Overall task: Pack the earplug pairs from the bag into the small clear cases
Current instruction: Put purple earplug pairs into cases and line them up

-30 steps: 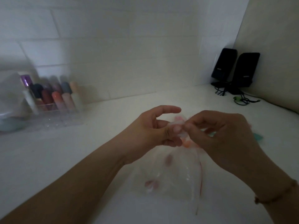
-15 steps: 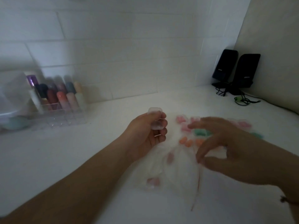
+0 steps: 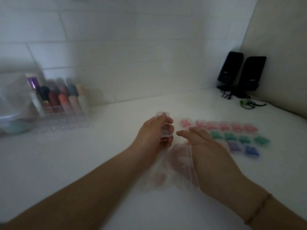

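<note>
Nearest the desk's front edge lay a crumpled clear plastic zip bag [image 3: 167, 173], a few pink earplugs [image 3: 159, 179] left inside. Over its mouth hovered the right hand [image 3: 207, 146], fingers loosely apart and holding nothing, probably reaching in for a pair. Just left, held ready for filling, sat a small clear hinged case [image 3: 163, 125], open and pinched in the left hand [image 3: 154, 135]. Further right stood rows of filled small cases [image 3: 232, 133]. In the far right corner stood two black speakers [image 3: 242, 73], their labels too blurred to read.

cases [image 3: 221, 126]: pink top row, green [image 3: 244, 139] middle, purple [image 3: 234, 145] and blue [image 3: 251, 151] lower | speakers [image 3: 242, 72]: black | wall [image 3: 132, 47]: white tile | counter [image 3: 83, 155]: white | bag [image 3: 167, 173]: clear
</note>
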`<move>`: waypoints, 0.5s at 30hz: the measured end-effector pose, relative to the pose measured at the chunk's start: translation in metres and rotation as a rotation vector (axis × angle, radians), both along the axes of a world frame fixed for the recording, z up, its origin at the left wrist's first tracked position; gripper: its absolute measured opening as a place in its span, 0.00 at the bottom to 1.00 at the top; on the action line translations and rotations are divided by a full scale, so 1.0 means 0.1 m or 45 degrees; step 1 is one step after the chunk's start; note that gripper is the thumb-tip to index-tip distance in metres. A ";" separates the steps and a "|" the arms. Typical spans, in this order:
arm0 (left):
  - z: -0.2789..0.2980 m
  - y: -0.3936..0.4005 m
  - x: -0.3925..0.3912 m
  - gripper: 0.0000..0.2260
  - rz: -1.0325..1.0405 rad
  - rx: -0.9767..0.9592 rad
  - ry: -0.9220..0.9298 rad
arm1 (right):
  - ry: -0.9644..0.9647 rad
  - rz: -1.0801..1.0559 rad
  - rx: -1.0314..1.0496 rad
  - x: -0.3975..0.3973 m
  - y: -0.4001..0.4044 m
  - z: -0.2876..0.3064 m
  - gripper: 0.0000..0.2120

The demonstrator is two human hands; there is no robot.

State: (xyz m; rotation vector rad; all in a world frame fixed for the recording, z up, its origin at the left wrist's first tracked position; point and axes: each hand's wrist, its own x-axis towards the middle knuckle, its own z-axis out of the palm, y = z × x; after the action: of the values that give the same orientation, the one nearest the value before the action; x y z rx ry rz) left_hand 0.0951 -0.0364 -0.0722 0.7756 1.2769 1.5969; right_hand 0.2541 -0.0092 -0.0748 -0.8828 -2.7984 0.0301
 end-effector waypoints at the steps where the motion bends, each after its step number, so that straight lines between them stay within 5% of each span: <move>1: 0.01 0.00 0.01 0.10 -0.003 0.000 -0.021 | 0.064 0.036 0.011 0.00 0.02 -0.02 0.17; 4: 0.04 -0.01 0.01 0.10 -0.012 0.001 -0.137 | 0.303 0.159 -0.132 0.09 0.09 0.10 0.14; 10: 0.07 -0.04 0.00 0.05 -0.065 0.017 -0.112 | 0.260 0.298 -0.359 0.71 0.41 0.62 0.21; 15: 0.10 -0.07 0.05 0.12 -0.163 0.218 -0.009 | 1.021 0.211 -0.649 0.61 0.37 0.63 0.21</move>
State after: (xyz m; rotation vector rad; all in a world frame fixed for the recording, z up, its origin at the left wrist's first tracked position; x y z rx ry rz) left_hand 0.0999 -0.0430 -0.0620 0.9380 1.0734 1.6176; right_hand 0.3149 0.0279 -0.0121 -0.5374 -2.0952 0.9307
